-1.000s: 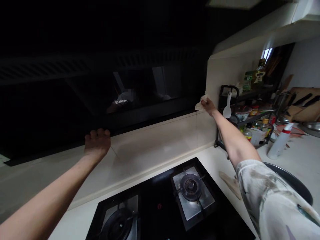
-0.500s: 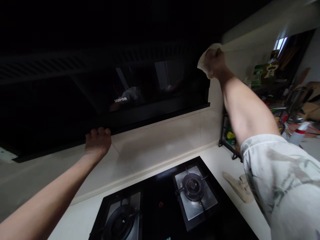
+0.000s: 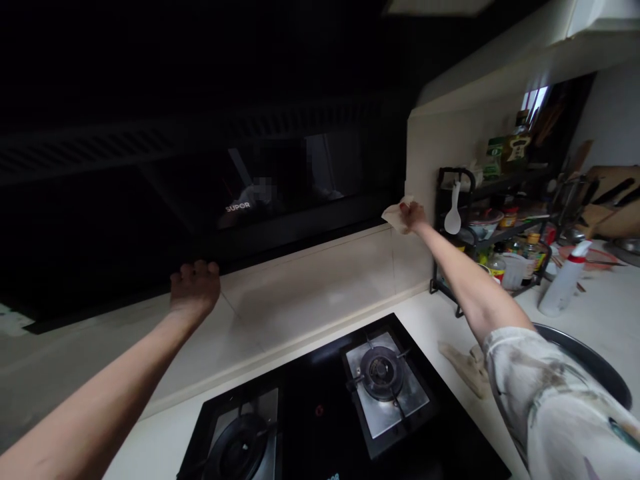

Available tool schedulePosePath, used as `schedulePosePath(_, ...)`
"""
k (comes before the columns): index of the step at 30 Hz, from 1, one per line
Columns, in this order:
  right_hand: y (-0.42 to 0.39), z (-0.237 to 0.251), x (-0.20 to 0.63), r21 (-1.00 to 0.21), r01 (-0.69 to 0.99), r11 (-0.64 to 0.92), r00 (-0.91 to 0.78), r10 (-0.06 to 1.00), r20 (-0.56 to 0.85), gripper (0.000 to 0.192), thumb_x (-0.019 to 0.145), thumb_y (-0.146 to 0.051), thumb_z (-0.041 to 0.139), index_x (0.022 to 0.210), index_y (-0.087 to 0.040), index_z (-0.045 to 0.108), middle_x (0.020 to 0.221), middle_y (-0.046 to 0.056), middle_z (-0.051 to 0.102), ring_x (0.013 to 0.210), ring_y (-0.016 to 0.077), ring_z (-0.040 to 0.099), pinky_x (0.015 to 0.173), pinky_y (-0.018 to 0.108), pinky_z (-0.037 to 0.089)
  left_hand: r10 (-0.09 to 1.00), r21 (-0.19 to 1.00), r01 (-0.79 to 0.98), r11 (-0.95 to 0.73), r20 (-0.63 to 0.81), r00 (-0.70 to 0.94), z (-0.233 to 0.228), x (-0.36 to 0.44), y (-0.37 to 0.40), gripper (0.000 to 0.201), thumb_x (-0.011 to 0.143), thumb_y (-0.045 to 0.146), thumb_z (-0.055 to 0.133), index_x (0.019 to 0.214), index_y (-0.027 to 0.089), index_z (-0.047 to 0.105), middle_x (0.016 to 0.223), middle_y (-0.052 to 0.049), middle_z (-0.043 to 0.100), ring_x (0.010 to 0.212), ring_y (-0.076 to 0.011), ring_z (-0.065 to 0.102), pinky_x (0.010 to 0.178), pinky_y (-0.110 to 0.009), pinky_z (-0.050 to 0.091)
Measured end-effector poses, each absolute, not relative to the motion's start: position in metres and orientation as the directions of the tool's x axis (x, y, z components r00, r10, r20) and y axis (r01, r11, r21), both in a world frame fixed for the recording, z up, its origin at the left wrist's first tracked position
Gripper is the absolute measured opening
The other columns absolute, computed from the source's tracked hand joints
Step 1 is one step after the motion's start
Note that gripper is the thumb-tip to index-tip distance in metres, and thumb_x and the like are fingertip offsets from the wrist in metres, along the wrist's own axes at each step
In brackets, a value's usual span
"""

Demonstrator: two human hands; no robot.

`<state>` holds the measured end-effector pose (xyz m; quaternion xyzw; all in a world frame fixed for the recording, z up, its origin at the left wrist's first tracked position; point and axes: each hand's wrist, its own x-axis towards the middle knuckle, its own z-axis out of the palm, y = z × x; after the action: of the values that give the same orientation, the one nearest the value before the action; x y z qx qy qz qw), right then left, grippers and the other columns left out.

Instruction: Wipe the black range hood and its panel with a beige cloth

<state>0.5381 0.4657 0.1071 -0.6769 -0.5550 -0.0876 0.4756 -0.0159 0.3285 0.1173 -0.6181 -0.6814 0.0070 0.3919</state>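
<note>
A black range hood with white SUPOR lettering fills the upper left and middle of the view. My left hand is at its lower edge, fingers curled over the rim and the fingertips partly in shadow. Farther right, my right hand is closed on a pale cloth at the hood's lower right corner. Part of that cloth hangs out to the left of the fingers, against the hood's edge and the tiled wall.
Below lies a black gas hob with two burners. A beige cloth rests on the counter beside it. To the right stand a black spice rack with a white spoon, a spray bottle and a dark pan.
My right hand and its cloth have moved down along the hood's right side, from the upper part to the lower corner. My left hand stays at the lower edge.
</note>
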Motion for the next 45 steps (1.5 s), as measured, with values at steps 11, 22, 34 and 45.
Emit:
schedulePosePath(11,0.447,0.045,0.386,-0.113,0.952,0.284,-0.112,0.667,0.737,0.051,0.101,-0.008,0.039,0.142,-0.015,0.069,0.158,0.018,0.056,0.159,0.0303,0.038,0.125,0.05,0.037,0.845,-0.429,0.883,0.191,0.529,0.074,0.114,-0.019,0.333,0.055,0.104,0.013,0.018,0.128,0.0,0.066,0.125,-0.031,0.062,0.117,-0.0441,0.057,0.092,-0.049,0.043)
schedulePosePath(22,0.409,0.063,0.145,0.233,0.766,0.599,-0.569,0.463,0.68,0.057,0.113,-0.019,0.025,0.168,-0.022,0.039,0.175,0.006,0.033,0.165,0.0225,0.027,0.131,0.042,0.034,0.814,-0.315,0.939,0.136,0.576,0.076,0.111,-0.02,0.336,0.053,0.097,0.012,0.027,0.124,0.004,0.072,0.121,-0.033,0.064,0.116,-0.0482,0.058,0.092,-0.056,0.046)
schedulePosePath(34,0.434,0.058,0.201,0.202,0.787,0.582,-0.53,0.473,0.704,0.048,0.112,-0.024,0.04,0.154,-0.038,0.06,0.172,-0.002,0.04,0.16,0.0261,0.037,0.124,0.044,0.043,0.861,-0.297,0.941,0.16,0.509,0.014,0.114,-0.015,0.335,0.05,0.102,0.01,0.027,0.132,0.006,0.067,0.135,-0.028,0.061,0.128,-0.0421,0.055,0.102,-0.052,0.042)
schedulePosePath(45,0.445,0.051,0.414,-0.047,0.988,0.145,-0.062,0.666,0.744,0.054,0.104,-0.009,0.037,0.15,-0.016,0.064,0.17,0.017,0.041,0.16,0.039,0.031,0.122,0.06,0.035,0.855,-0.285,0.944,0.166,0.518,0.006,0.109,-0.015,0.342,0.052,0.102,0.008,0.025,0.133,0.007,0.066,0.135,-0.026,0.061,0.129,-0.0423,0.054,0.104,-0.052,0.041)
